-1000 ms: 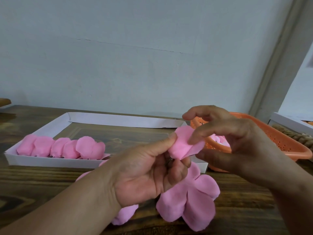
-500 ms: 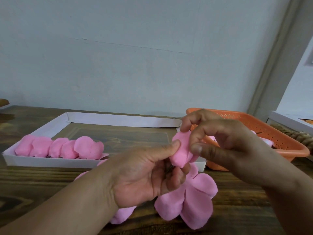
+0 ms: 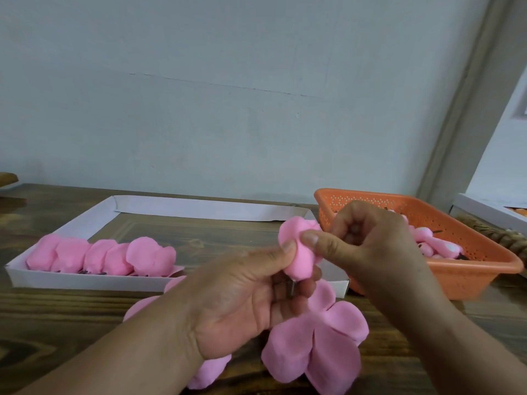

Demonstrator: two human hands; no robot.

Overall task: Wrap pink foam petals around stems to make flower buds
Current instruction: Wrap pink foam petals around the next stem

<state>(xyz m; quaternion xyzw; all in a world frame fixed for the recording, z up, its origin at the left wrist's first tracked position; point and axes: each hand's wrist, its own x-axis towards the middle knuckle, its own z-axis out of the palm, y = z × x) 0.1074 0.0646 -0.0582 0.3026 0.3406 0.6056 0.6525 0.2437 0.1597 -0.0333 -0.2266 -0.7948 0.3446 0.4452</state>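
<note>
A pink foam bud (image 3: 296,252) is held up over the table's front edge. My left hand (image 3: 245,303) grips it from below, thumb on the foam, and a short dark stem (image 3: 291,289) shows between the fingers. My right hand (image 3: 365,246) pinches the bud's right side with thumb and curled fingers. Loose pink petals (image 3: 316,343) fan out on the wood under both hands. A row of finished pink buds (image 3: 102,258) lies in the white tray (image 3: 85,282) at left.
An orange perforated basket (image 3: 462,269) at right holds more pink and white pieces with dark stems. A second white box (image 3: 487,212) and a brown rope-like object (image 3: 502,238) lie at the far right. The wall stands close behind the wooden table (image 3: 57,332).
My right hand has closed in on the bud, its fingers curling tighter and folding the petal round the stem. The left hand stays in place under it.
</note>
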